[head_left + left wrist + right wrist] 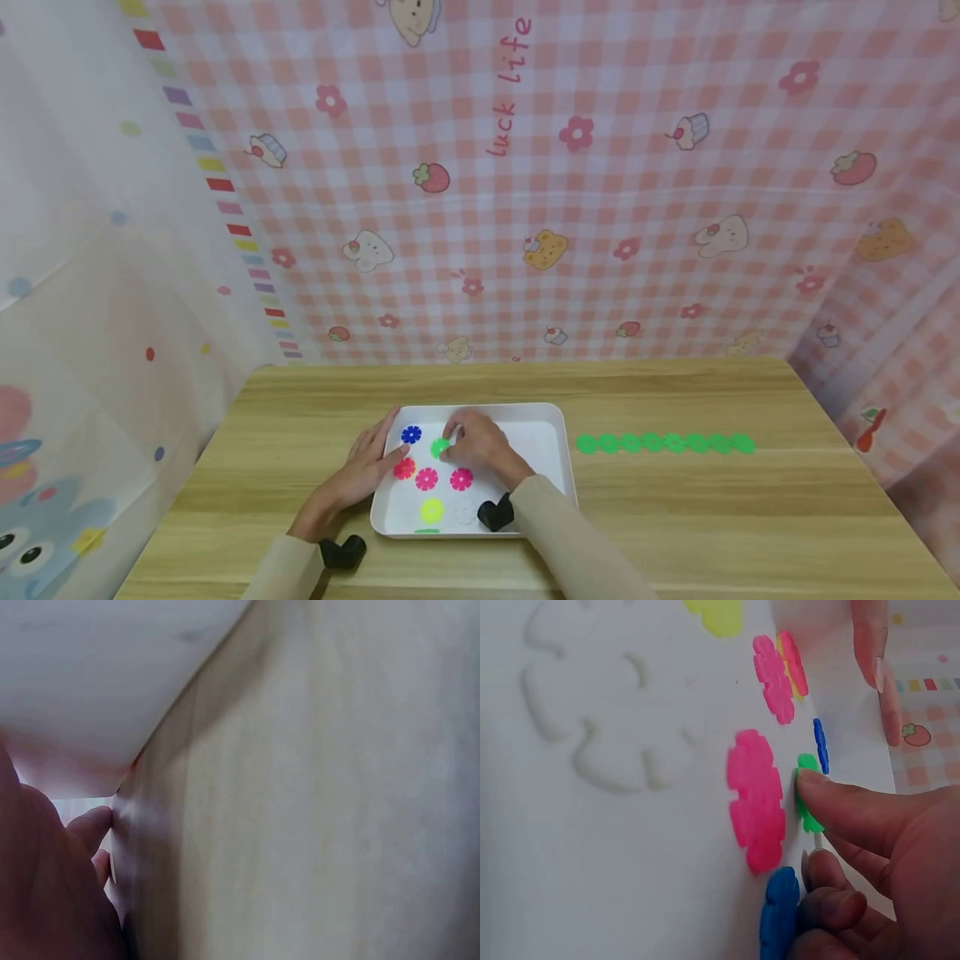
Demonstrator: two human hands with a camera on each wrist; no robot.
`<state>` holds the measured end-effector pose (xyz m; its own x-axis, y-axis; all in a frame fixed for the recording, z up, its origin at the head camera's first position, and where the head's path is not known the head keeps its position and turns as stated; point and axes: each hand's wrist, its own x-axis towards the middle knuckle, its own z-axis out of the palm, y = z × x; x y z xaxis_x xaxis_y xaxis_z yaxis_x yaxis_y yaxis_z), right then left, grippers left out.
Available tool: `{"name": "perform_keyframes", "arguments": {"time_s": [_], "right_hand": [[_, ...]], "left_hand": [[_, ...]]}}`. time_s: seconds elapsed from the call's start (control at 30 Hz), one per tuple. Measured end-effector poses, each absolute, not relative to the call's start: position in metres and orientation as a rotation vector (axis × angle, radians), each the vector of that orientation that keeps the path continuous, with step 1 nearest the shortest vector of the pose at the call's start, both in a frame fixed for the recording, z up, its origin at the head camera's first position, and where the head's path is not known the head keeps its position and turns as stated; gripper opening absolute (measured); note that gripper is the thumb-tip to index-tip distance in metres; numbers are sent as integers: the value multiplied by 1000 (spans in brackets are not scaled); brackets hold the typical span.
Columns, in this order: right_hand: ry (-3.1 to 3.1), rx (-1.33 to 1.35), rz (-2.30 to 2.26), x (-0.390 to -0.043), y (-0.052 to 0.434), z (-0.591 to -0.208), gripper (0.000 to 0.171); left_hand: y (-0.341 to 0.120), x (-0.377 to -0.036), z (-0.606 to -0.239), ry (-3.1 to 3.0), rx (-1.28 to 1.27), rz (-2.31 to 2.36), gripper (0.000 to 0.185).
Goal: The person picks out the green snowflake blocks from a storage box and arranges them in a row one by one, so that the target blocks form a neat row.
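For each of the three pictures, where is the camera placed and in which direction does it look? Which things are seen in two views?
Head: worn on the head, looking forward and down at the wooden table, white tray and green chain; both hands and sleeves show.
Left wrist: close against the table edge, blurred; only left hand shows.
Right wrist: low over the tray floor; right hand pinches the green flower piece.
Shared: head and right wrist both show that green piece, the right hand and pink pieces.
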<state>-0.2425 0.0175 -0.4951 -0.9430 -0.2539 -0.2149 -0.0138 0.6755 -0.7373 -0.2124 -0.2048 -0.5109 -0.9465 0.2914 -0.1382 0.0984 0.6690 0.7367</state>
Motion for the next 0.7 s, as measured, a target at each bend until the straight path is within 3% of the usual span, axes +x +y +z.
{"name": "perform_keyframes", "arguments": {"time_s": [0.43, 0.7], "right_hand": [[2525, -311, -1264, -240, 19, -493, 22], [2494, -364, -1277, -240, 26, -485, 14]], "left_hand": [[-205, -213, -513, 2650, 307, 1132, 73], [-204, -212, -513, 2658, 321, 1149, 74]]}}
